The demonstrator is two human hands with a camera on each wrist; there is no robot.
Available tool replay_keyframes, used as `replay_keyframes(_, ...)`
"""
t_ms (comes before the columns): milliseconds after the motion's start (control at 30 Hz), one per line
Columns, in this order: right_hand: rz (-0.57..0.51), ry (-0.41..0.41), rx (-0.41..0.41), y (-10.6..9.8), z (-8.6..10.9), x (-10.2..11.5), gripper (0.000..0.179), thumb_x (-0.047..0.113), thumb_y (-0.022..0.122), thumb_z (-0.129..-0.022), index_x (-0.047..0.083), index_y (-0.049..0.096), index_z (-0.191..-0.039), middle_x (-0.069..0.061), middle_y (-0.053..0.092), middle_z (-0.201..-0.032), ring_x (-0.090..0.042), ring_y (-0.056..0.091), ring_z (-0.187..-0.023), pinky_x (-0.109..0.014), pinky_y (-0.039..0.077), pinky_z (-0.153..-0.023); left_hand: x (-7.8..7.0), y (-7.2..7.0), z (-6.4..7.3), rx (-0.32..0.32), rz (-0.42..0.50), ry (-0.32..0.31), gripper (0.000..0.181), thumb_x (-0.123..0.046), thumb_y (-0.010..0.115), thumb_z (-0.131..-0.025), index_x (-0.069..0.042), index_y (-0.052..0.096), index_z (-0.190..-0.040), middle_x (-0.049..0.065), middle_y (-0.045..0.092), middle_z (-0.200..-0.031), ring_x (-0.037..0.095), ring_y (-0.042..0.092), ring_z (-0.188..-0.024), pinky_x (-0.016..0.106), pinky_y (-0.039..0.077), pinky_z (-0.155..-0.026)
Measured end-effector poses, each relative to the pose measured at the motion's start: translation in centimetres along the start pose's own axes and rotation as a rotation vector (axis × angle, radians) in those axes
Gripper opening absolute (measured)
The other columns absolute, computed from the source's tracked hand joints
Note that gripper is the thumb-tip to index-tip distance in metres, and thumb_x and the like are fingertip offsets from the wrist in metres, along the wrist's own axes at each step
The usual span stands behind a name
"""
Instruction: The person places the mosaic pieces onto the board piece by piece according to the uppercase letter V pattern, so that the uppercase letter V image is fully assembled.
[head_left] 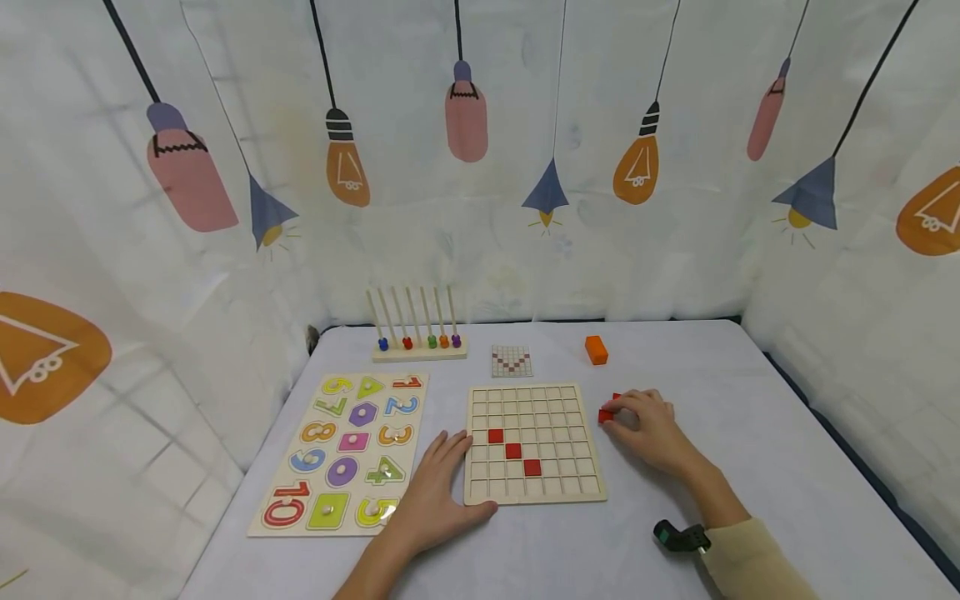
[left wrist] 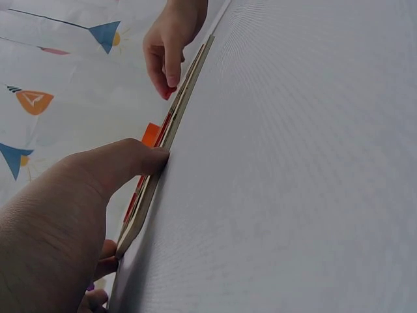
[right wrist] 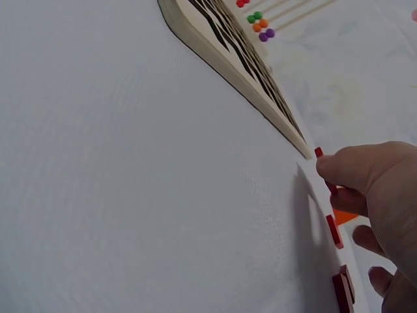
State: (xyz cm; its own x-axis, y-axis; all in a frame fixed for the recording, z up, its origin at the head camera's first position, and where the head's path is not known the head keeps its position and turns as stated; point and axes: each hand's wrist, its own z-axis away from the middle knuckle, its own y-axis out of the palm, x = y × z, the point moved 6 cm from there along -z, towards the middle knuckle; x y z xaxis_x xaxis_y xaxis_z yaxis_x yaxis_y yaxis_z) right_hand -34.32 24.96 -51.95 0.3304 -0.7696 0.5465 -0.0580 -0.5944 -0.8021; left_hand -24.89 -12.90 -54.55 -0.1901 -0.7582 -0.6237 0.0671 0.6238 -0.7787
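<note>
Table (head_left: pixel 787 450) covered in white. Grid board (head_left: pixel 540 412) laid flat at centre. Three red squares (head_left: pixel 513 451) are seated in its cells, stepped diagonally down to the right. Board's left edge is touched by the extended fingers of the left hand (head_left: pixel 437 492), near edge by its thumb; nothing is clenched there. A red tile (right wrist: pixel 332 188) is pinched between thumb and fingers of the right hand (head_left: pixel 647 429), just off the board's right side, above the table. More red tiles (right wrist: pixel 334 231) are seen lying beneath and beside that hand. Orange block (head_left: pixel 596 350) placed farther back. Small pattern card (head_left: pixel 512 362) set behind the board, counting frame (head_left: pixel 420 353) to its left. Number puzzle (head_left: pixel 288 532) laid left of the board.
</note>
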Motion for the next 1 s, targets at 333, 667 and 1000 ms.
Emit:
replay_keyframes(333, -0.037, -0.044, 0.014, 1.1, 0.1, 1.2, 0.025, 0.019, 0.087, -0.097, 0.023, 0.083, -0.122, 0.005, 0.077, -0.119, -0.027, 0.055, -0.124, -0.049, 0.035, -0.098, -0.3, -0.1, -0.1, 0.004, 0.006, 0.012, 0.113, -0.072, 0.089, -0.077, -0.021, 0.048, -0.170, -0.007, 0.041, -0.179, 0.032, 0.020, -0.174, 0.065, 0.030, -0.137)
replay_keyframes(667, -0.055, -0.062, 0.044, 2.5, -0.9, 2.7, 0.026, 0.024, 0.086, -0.098, 0.027, 0.082, -0.124, 0.009, 0.075, -0.122, -0.024, 0.055, -0.127, -0.052, 0.038, -0.103, -0.1, -0.1, 0.1, 0.010, 0.013, -0.010, 0.114, -0.074, 0.088, -0.076, -0.023, 0.047, -0.170, -0.009, 0.040, -0.179, 0.032, 0.020, -0.174, 0.066, 0.031, -0.136)
replay_keyframes(1000, -0.072, -0.094, 0.074, 4.2, -1.8, 4.6, 0.025, 0.030, 0.086, -0.098, 0.030, 0.083, -0.123, 0.010, 0.076, -0.123, -0.019, 0.054, -0.121, -0.050, 0.041, -0.102, -0.3, -0.2, 0.1, 0.002, 0.007, -0.005, 0.114, -0.073, 0.089, -0.076, -0.021, 0.048, -0.169, -0.008, 0.042, -0.178, 0.033, 0.021, -0.174, 0.066, 0.031, -0.136)
